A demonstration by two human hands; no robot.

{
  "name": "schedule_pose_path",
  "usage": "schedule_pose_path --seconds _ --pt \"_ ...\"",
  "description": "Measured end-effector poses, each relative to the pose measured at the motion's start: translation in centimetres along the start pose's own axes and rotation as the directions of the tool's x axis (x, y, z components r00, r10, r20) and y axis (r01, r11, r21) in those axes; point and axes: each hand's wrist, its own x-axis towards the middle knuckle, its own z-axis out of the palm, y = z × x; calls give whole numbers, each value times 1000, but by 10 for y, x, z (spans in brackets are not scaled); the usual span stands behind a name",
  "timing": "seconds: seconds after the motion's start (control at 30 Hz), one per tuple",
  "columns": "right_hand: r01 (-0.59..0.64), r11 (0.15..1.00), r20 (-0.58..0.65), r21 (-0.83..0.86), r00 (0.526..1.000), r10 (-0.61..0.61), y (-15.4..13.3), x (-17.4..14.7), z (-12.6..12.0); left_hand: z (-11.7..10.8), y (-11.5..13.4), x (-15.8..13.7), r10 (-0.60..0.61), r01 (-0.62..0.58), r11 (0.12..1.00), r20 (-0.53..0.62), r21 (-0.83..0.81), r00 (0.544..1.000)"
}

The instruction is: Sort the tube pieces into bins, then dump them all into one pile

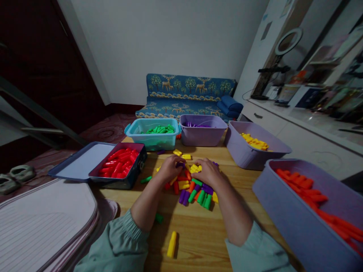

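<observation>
A mixed pile of short plastic tubes, shaped like pen caps, in green [208, 201], purple [184, 197], red, orange and yellow lies mid-table. My left hand [171, 168] reaches into its left side, fingers curled over a purple tube [179, 164]; the fingertips are partly hidden. From the right, my right hand [209, 172] closes its thumb and fingers around a few yellow tubes [195, 169]. Loose yellow pieces [186, 156] lie just beyond the pile. A single yellow tube [171, 244] rests near me, and a green one [159, 218] sits partly behind my left forearm.
Around the wooden table [198, 238] stand a hinged box of red tubes [119, 163], a turquoise bin [153, 141] of green, a purple bin [202, 136] of purple, another lilac bin [244, 160] of yellow, and a large bin [297, 211] of orange. A patterned sofa [181, 100] is behind.
</observation>
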Motion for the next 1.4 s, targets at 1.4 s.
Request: schedule_pose_path --seconds 1.4 --pt "-24 963 -19 269 999 30 5 10 -8 -28 21 -1 -206 170 970 214 174 955"
